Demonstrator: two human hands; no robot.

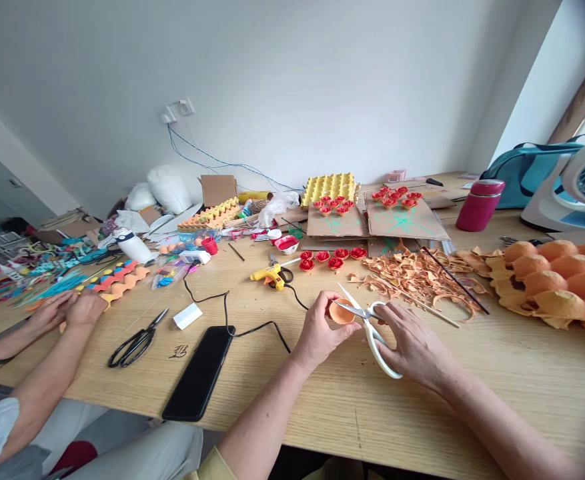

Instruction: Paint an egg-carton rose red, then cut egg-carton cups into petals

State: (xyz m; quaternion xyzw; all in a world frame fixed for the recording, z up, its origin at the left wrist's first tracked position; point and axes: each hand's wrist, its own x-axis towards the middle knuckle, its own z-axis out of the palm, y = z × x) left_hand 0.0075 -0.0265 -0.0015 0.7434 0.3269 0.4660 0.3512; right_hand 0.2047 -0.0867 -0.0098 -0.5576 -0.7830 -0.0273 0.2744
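Grip of my left hand (pixel 322 333) is pinching one small orange cup (pixel 342 311) by its side, between the thumb and the fingers. My right hand (pixel 415 340) has its grip closed around the handles of the white scissors (pixel 383 357); their blades stand apart, at the rim of the cup. The cup is held above the worktop (pixel 335 413), near the middle of my view.

Just behind my hands there is a row of red flowers (pixel 341 253), and to the left of them the yellow glue gun (pixel 268 273) lies. Orange scraps (pixel 412 275) are spread behind my right hand, with a thin stick (pixel 435 313) beside them. To the right is the orange egg tray (pixel 557 270), with its bumps upward.

On the left side lie the black phone (pixel 199 373) and the black scissors (pixel 137 343). Farther left, the other person's hands (pixel 85 308) are close to a strip of painted carton (pixel 126 283). At the back, more red flowers stand on cardboard pieces (pixel 337 227), and the magenta bottle (pixel 479 205) stands near the fan (pixel 559 200).
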